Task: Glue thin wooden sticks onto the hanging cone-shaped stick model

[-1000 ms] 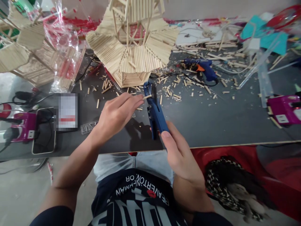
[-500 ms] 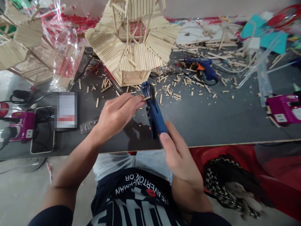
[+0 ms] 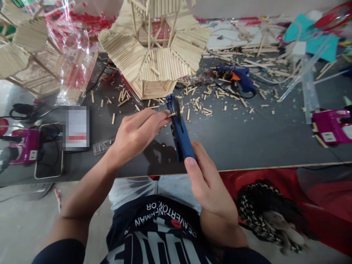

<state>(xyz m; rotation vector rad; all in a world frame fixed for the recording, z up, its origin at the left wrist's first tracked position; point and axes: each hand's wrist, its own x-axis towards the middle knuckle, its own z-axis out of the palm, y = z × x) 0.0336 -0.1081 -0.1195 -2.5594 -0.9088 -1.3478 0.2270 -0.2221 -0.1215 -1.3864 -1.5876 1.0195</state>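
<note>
My right hand (image 3: 205,176) is wrapped round the handles of a blue hand cutter (image 3: 182,132), its head tilted away from me over the table. Between the jaws lies the end of a thin wooden stick (image 3: 171,115). The fingertips of my left hand (image 3: 141,130) pinch that stick, which is mostly hidden by the fingers. Just beyond the cutter stands a tiered structure of wooden sticks (image 3: 165,66), with one short loose piece lying on its front panel.
Cut stick pieces (image 3: 196,104) litter the dark table (image 3: 247,135). A blue glue gun (image 3: 242,79) lies at the right, near purple power sockets (image 3: 332,126). To the left are a phone (image 3: 49,157), a blurred-screen device (image 3: 77,126), bagged sticks (image 3: 75,79) and another stick structure (image 3: 30,55).
The cutter's handles have come closer together as my right hand squeezes. My left hand and the stick stay nearly in place.
</note>
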